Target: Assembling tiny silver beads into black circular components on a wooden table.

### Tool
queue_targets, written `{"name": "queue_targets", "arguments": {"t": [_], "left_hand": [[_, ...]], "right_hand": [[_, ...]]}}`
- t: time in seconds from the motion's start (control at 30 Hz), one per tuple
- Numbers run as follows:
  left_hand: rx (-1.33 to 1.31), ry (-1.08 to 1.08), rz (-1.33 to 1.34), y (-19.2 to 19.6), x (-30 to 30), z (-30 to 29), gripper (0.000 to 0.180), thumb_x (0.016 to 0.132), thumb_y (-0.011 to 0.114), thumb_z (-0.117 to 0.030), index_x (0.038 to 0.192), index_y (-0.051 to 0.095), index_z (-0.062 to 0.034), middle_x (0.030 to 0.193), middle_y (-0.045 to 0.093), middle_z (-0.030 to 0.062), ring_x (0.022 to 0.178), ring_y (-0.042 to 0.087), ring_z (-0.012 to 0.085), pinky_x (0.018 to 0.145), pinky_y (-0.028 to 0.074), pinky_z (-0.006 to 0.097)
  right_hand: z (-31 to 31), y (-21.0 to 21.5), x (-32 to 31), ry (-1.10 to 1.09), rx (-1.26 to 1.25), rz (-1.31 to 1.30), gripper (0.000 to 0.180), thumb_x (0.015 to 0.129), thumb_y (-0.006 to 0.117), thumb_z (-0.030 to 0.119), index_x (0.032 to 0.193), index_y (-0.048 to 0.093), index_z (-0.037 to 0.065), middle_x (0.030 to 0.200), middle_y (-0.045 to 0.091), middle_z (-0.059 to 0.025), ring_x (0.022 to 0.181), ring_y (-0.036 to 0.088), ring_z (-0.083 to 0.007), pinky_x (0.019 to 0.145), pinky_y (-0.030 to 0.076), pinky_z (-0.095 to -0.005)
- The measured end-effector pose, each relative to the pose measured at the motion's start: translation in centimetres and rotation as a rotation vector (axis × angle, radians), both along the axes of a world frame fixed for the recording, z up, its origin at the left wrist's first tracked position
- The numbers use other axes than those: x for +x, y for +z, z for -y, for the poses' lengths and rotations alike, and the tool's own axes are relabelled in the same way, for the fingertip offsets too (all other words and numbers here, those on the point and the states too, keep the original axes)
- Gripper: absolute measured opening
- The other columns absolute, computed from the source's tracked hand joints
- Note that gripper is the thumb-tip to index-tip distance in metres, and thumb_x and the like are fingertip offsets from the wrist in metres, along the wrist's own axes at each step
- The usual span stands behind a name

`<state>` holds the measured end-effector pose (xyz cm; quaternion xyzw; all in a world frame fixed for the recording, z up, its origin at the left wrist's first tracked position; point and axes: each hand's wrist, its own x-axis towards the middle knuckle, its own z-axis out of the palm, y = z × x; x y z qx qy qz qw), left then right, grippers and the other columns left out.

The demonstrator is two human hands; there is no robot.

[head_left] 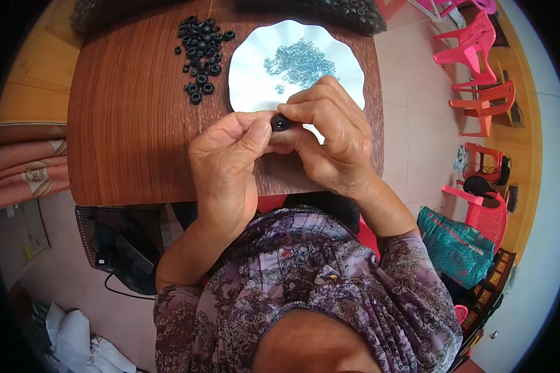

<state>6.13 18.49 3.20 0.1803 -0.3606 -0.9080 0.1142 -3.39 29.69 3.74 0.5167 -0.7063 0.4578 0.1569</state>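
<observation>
Between my two hands, over the near edge of the table, is a small round black part [280,123] with a dark hollow in its middle. My left hand [230,143] pinches it from the left side with thumb and finger. From the right, my right hand [333,130] closes thumb and fingers on it too; whether those fingertips also hold a tiny piece is hidden. Just beyond my hands stands a white scalloped plate [249,68] bearing a heap of tiny clear or silvery pieces [302,62]. Left of the plate, several similar black parts [202,53] lie in a loose pile.
The brown wooden table [130,124] has dark see-through bags [330,12] at its far edge. Below its left front is a dark basket [118,242] with a cable. Pink and red plastic chairs [476,46] and a teal bag [457,245] are on the right.
</observation>
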Motion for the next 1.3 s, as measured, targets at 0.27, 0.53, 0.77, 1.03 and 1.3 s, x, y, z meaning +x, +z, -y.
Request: {"name": "queue_targets", "arguments": {"t": [0.27,0.53,0.77,1.03,1.3], "left_hand": [[-0.112,0.057,0.028,0.4,0.7,-0.3,0.012,0.085,0.061,-0.001,0.095,0.061,0.0051,0.087,0.063,0.0045,0.076,0.057,0.0073,0.071,0.046,0.02],[-0.427,0.058,0.021,2.3,1.1,3.3,0.012,0.087,0.056,0.0,0.098,0.055,0.0034,0.083,0.062,0.0063,0.074,0.058,0.0084,0.067,0.047,0.02],[-1.526,0.465,-0.283,8.7,-9.6,17.3,0.014,0.086,0.06,-0.007,0.099,0.062,0.0001,0.082,0.061,-0.0005,0.07,0.054,0.006,0.062,0.044,0.021],[-1.896,0.59,0.077,8.9,-16.1,22.5,0.016,0.074,0.057,-0.008,0.087,0.061,0.0009,0.077,0.063,0.0173,0.074,0.062,0.0278,0.068,0.048,0.037],[-1.851,0.197,-0.131,1.9,-9.9,15.5,0.01,0.074,0.065,-0.012,0.084,0.066,-0.0089,0.079,0.061,0.0065,0.079,0.058,0.0231,0.07,0.046,0.035]], "right_hand": [[0.4,0.2,0.6,0.016,0.042,-0.133,0.03,0.051,0.068,-0.007,0.08,0.059,-0.004,0.075,0.058,-0.014,0.062,0.055,-0.0264,0.052,0.042,-0.0319],[0.3,1.4,2.0,0.017,0.052,0.022,0.046,0.063,0.068,-0.009,0.108,0.057,-0.004,0.085,0.062,-0.0144,0.067,0.056,-0.0255,0.058,0.046,-0.0313],[-2.2,1.2,1.0,-0.068,0.106,0.118,0.04,0.069,0.067,-0.009,0.108,0.057,-0.003,0.081,0.063,-0.0113,0.065,0.056,-0.0199,0.057,0.045,-0.0285],[-2.6,1.8,0.0,-0.086,0.082,0.07,0.022,0.071,0.066,-0.008,0.093,0.062,-0.004,0.075,0.064,-0.0111,0.064,0.056,-0.0206,0.056,0.043,-0.0286],[-1.8,1.7,-0.4,-0.08,0.082,0.1,0.018,0.072,0.066,-0.007,0.089,0.063,-0.003,0.075,0.064,-0.0102,0.064,0.057,-0.0211,0.056,0.044,-0.0284]]}}
